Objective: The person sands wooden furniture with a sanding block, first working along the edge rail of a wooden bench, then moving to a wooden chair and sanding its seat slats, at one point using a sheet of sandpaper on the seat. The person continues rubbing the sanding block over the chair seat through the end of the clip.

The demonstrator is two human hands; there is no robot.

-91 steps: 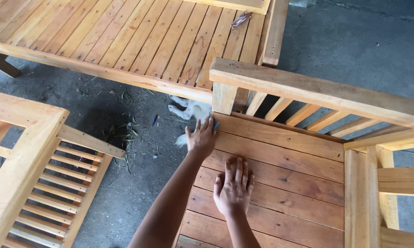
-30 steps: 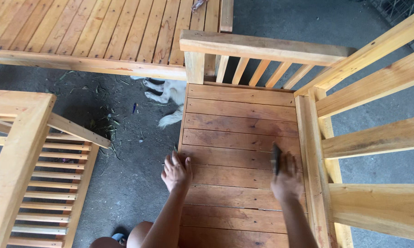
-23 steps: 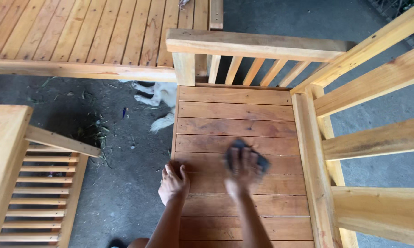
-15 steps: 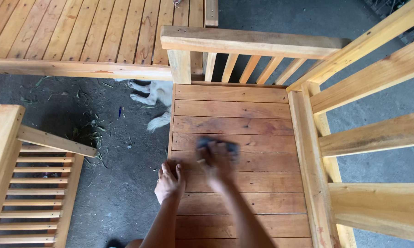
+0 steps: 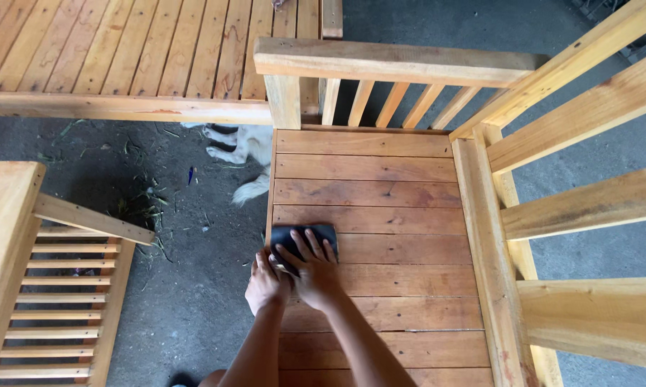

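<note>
Right hand (image 5: 314,272) presses flat on dark pad (image 5: 303,236).

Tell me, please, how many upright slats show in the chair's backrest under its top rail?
5 slats: a vertical one at the left beside the corner post, then four leaning ones running rightward. More may be hidden behind the sloping armrest.

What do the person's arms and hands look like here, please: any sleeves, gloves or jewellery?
Both forearms are bare as far as the picture shows, with no sleeve in view. The left hand and the right hand wear no gloves, and no ring, watch or bracelet can be made out. No markings or bandages show.
</note>
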